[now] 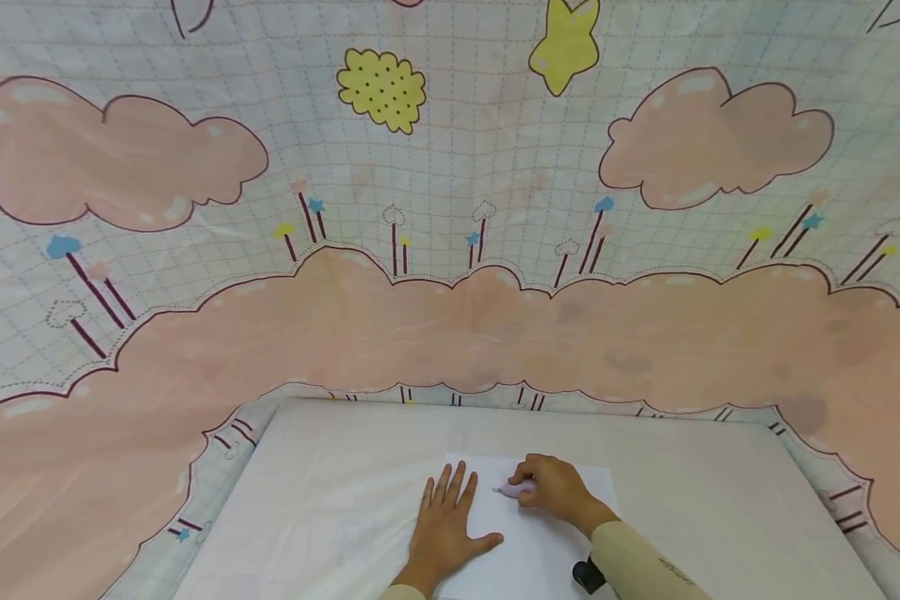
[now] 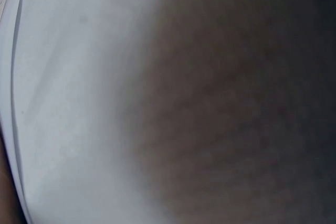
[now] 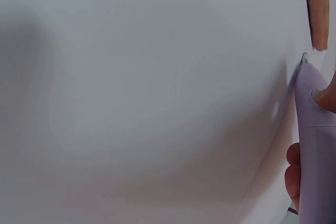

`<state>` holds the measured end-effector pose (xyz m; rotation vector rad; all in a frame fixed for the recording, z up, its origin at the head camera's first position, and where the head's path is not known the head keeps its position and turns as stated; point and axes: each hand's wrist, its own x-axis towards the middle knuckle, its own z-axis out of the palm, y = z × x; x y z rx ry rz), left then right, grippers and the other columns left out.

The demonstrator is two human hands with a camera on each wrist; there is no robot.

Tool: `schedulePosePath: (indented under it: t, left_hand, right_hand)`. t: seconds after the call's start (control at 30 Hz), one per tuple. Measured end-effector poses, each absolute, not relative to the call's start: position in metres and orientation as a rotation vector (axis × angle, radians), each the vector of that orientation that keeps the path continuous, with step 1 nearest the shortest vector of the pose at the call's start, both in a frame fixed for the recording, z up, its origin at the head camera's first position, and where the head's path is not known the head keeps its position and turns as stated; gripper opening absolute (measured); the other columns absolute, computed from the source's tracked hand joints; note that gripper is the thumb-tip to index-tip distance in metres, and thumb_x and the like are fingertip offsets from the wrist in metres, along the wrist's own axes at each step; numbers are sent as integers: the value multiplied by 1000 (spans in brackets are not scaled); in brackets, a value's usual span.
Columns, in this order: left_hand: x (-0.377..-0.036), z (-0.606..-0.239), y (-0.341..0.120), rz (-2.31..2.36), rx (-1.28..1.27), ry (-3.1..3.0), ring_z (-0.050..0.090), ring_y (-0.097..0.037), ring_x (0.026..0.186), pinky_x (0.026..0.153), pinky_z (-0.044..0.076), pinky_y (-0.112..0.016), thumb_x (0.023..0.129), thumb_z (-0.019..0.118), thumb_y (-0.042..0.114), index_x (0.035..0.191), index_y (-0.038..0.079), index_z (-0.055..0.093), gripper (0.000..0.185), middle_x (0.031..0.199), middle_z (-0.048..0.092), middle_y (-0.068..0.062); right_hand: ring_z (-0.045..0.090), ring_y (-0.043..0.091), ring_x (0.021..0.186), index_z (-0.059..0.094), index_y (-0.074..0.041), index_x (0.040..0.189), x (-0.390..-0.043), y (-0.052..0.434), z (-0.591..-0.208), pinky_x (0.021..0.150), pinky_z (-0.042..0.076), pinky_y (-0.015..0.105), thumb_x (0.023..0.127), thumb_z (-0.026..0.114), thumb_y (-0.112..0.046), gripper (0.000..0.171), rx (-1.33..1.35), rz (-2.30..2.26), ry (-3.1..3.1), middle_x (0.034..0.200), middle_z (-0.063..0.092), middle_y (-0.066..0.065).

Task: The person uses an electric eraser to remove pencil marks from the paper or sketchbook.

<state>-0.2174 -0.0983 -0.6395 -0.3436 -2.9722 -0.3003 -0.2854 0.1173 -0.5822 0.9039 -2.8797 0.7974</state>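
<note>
pen [image 1: 516, 489] is being held in the curled right hand [image 1: 557, 492], low middle of the frame | tip is being pointed left, toward the left hand [image 1: 444, 523] | left hand is being pressed flat on the paper [image 1: 528, 550] | counter [image 1: 330, 500] is being covered by the paper

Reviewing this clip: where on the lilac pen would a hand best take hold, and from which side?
Grip the pen on its thick barrel behind the tapered tip, coming from the right as the right hand does; its tip points left toward the left hand.
</note>
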Motion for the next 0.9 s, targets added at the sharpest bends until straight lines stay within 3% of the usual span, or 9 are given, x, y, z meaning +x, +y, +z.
schedulePosePath:
  t: [0.43,0.6,0.73,0.9]
  left_hand:
    - [-220,-640,-94,-302,-332,-2957,14,-28,152,121,15,-54,77,36,90,154,18,35,105,165,19,-5]
    - [-220,-640,-91,-336,-337,-2972,12,-28,152,122,14,-53,77,38,89,154,18,35,105,165,18,-5]
    - [-220,-641,-92,-312,-323,-2979,12,-28,153,122,13,-53,77,37,90,155,19,34,105,165,17,-5]
    - [-222,-642,-95,-305,-324,-2985,10,-29,153,123,11,-53,77,34,90,155,19,31,106,166,15,-5]
  right_hand:
    - [61,5,78,77,-19,90,-294,107,-587,74,55,30,72,81,-13,20,912,820,-2880,86,65,-13]
    - [60,9,85,74,-19,95,-291,120,-590,79,55,33,79,77,-10,18,749,1077,-2868,95,68,-8]
    - [57,10,83,73,-16,102,-291,134,-592,77,53,28,84,75,-11,19,589,1236,-2826,92,67,-5]
    - [56,12,81,71,-12,111,-286,156,-592,69,48,24,77,82,-11,37,326,1353,-2819,91,65,-1]
